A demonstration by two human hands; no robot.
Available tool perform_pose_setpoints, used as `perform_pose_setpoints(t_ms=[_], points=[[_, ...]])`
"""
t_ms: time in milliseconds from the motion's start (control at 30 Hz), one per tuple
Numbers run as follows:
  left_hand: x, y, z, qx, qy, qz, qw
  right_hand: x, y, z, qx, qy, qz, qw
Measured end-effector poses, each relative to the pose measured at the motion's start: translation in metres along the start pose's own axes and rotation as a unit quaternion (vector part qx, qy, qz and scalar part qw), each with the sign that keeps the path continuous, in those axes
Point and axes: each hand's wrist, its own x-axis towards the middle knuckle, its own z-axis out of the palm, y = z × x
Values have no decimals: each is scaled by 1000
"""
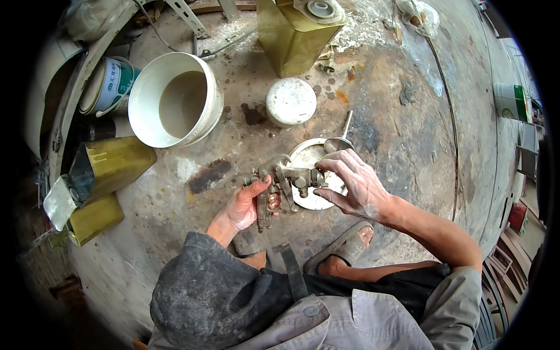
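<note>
A metal spray gun (300,177), stained grey-brown, is held up over a white round dish or lid (320,202) on the floor. My left hand (248,204) is closed round its handle. With thumb and fingers, my right hand (359,185) grips the round front end of the gun. Behind that hand a small metal ladle (337,144) rests at the dish's far rim, its handle pointing away. Part of the dish is hidden by the gun and my right hand.
A white bucket (212,111) of murky liquid stands far left of a white lidded tub (291,102). Behind are a gold-coloured tin (297,44) and a cable (446,87). Cut-open gold tins (119,169) and a paint pail (109,84) lie at the left. My sandalled foot (353,245) is close by.
</note>
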Motion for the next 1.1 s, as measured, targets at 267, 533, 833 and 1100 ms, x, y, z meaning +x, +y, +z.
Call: perform_pose_setpoints(t_ms=[267,533,833,1100], points=[[-1,-2,-2,-8,-20,-19,1000,2,0,0,-24,-3,-28,999],[-5,3,5,39,33,-23,998,0,-1,-1,1,-28,4,1000],[-5,3,8,51,52,-23,997,10,-2,-10,-44,-29,-56,997],[-9,5,10,57,26,2,998,4,-3,-4,61,-60,54,995]])
